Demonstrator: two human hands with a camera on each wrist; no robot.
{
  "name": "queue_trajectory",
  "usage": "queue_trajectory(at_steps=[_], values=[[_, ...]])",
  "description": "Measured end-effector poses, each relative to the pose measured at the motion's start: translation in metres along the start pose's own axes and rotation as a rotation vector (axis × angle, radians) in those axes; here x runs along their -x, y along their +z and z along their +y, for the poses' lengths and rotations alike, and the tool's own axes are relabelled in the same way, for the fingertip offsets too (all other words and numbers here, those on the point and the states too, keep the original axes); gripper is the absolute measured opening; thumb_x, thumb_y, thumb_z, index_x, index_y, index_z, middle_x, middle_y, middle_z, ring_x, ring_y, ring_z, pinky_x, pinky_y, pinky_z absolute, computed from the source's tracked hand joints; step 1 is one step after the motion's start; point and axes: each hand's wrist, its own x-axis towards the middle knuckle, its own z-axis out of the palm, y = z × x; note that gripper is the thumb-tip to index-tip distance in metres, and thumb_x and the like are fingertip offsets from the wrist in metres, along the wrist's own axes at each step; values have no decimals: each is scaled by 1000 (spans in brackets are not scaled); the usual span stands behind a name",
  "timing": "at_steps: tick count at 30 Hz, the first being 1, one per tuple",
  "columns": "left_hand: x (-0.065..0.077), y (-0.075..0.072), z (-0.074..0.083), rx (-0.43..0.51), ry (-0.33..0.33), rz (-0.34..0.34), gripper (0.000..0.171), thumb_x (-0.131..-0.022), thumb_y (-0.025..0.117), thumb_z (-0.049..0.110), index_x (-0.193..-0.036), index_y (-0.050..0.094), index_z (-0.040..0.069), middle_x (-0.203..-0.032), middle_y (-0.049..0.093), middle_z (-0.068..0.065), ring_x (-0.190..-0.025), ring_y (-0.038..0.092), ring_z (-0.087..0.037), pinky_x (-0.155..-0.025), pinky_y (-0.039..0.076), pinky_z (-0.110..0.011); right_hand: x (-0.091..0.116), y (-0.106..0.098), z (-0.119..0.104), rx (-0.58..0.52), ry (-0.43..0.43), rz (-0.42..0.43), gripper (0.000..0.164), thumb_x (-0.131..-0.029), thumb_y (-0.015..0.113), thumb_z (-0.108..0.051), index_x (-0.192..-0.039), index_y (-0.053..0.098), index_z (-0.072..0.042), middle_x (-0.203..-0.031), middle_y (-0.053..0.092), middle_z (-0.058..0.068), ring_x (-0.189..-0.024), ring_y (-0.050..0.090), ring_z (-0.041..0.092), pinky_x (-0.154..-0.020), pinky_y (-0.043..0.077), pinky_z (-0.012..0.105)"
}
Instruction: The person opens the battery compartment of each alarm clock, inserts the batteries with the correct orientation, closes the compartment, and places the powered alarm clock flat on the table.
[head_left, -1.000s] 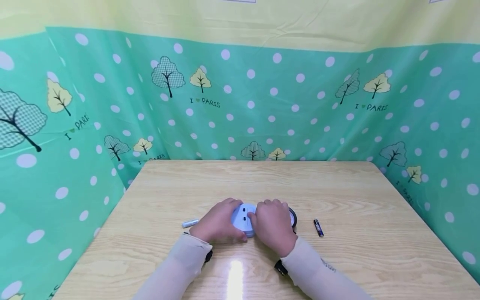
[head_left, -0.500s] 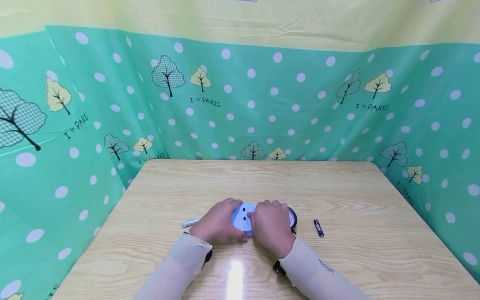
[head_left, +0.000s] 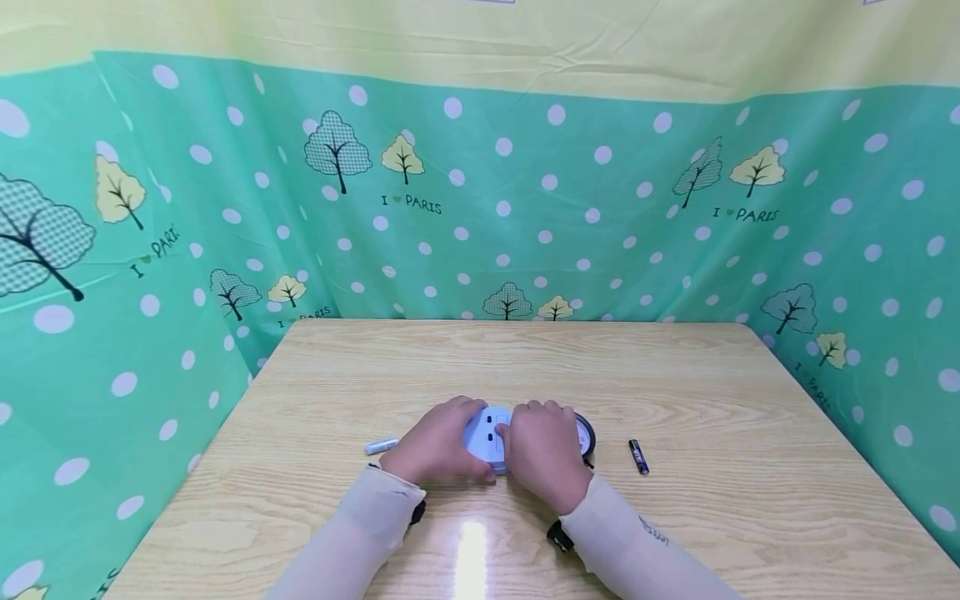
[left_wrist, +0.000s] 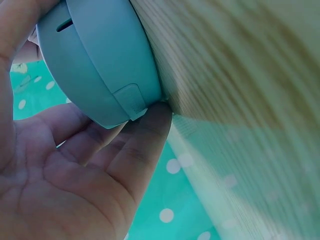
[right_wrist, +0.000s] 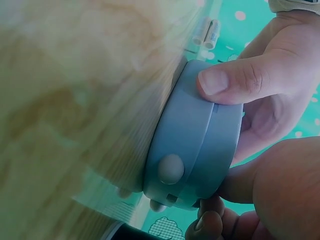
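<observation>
the left hand (head_left: 438, 442) is clasping the left part of a round light blue device (head_left: 480, 442), thumb and fingers reaching around its side wall, while the right hand (head_left: 543, 450) is curling over the right part, thumb pressing on the top face and fingertips tucking in at the edge. hardly anything is changing from a second ago: both hands are keeping their places, the right one shifting only a touch leftward, which is suggesting steady pressure at one spot rather than a new step. the device is lying flat on the table (head_left: 600, 367), about midway between its left and right edges and well apart from the far edge. its top is showing two black marks (head_left: 491, 419) and a panel outline (head_left: 501, 421) by the right thumb; its wall is carrying a seam, a slot (left_wrist: 65, 24) and a pale knob (right_wrist: 171, 168). a black-rimmed disc (head_left: 585, 435) is peeking out past the right hand, any join staying hidden. a silver battery (head_left: 382, 446) is lying toward the table's left edge, a dark battery (head_left: 638, 457) toward the right; patterned cloth (head_left: 585, 208) is hanging behind.
</observation>
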Motion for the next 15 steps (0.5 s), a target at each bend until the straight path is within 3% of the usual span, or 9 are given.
queue_trajectory(at_steps=[15], values=[[3,-2,4,9,-17,-4,105,-62,98,39,-150,52,8,-143,60,-7,-123,59,-25,-107,49,-46,-1,-1,0,-13,-1,-10,41,-97,70,-42,-70,64,-11,-62,53,0,-59,44,20,-61,36,38]])
